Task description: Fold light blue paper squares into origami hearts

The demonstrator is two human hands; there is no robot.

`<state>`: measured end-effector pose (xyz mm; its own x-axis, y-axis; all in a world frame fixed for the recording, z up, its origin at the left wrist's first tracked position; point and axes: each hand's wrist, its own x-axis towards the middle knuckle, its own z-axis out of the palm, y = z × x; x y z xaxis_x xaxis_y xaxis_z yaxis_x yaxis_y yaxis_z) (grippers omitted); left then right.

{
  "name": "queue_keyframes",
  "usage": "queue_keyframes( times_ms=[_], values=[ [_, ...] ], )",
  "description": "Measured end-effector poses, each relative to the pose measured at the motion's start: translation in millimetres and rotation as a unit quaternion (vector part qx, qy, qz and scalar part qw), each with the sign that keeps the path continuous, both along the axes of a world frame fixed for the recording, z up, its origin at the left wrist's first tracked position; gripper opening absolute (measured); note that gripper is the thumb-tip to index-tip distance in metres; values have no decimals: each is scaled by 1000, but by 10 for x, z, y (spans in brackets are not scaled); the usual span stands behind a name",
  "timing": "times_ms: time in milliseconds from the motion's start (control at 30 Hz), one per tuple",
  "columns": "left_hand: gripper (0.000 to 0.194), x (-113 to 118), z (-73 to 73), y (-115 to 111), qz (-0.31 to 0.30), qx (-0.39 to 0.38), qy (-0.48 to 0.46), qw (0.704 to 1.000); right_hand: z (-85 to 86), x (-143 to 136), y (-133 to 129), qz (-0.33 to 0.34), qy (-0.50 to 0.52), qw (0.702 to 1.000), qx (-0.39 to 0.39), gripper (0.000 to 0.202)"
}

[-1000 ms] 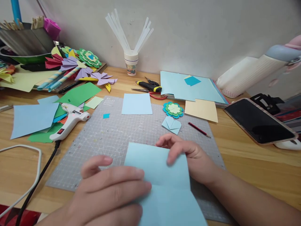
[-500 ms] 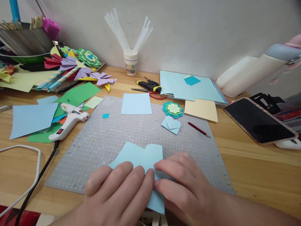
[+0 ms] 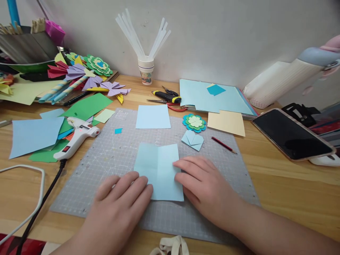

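A light blue sheet of paper (image 3: 167, 177) with an upright crease down its middle lies on the grey cutting mat (image 3: 106, 156). My left hand (image 3: 123, 198) rests over its lower left corner, fingers stretched out flat. At the right edge, the fingertips of my right hand (image 3: 200, 182) grip the sheet; the thumb is hidden beneath. Beyond it sits a folded light blue paper heart (image 3: 192, 140), close to a layered blue and green paper flower (image 3: 194, 122). Another light blue square (image 3: 153, 117) lies at the mat's far edge.
A glue gun (image 3: 77, 136) lies on coloured paper at left, its black cord running forward. A pencil (image 3: 224, 145), scissors (image 3: 176, 107), a utility knife (image 3: 166, 96) and a phone (image 3: 293, 134) lie around the mat. Paper cups (image 3: 146, 71) with white strips stand behind.
The blue sheet has moved away from me and now lies flatter, showing its crease. My left hand has shifted left, off the sheet's middle; my right hand stays at its right edge, slightly farther forward.
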<state>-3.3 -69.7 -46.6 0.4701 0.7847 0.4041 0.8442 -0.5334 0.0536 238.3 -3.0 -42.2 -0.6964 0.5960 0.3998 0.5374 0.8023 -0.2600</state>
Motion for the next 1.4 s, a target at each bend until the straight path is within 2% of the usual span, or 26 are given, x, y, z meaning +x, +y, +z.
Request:
queue_keyframes(
  times_ms=[100, 167, 333, 500, 633, 767, 867, 1000, 1167, 1300, 1400],
  values=[
    [31, 68, 20, 97, -14, -49, -2, 999, -18, -45, -17, 3, -37, 998, -47, 27],
    [27, 98, 47, 139, -24, -70, -4, 997, -5, -53, -28, 22, -42, 998, -51, 30],
    [36, 91, 65, 164, -17, -121, 17, 992, 3, -59, -52, 37, -64, 996, -43, 26],
    [27, 28, 59, 159, -28, -125, -22, 992, 34, -78, -80, 42, -32, 997, -63, 17],
    [25, -42, 41, 151, -25, -159, -53, 986, 41, -71, -64, 43, -22, 994, -99, 23],
    [33, -114, -11, 107, -41, -149, -53, 987, -8, -44, -48, 57, -50, 995, -68, 12],
    [35, -127, -41, 74, -30, -122, -52, 991, -17, -47, -52, 71, -43, 995, -62, 18],
    [29, -66, -4, 113, -18, -135, -29, 990, 26, -84, -46, 59, 0, 991, -122, 14],
    [41, 16, 68, 211, 0, -162, 5, 987, 48, -87, -16, 51, 14, 980, -191, 15],
    [24, -37, 62, 223, 13, -160, -57, 985, 53, -75, -5, 23, 23, 974, -226, 13],
    [12, -109, 48, 224, 9, -202, -112, 973, 67, -76, 1, 1, 38, 964, -263, 13]
  ],
)
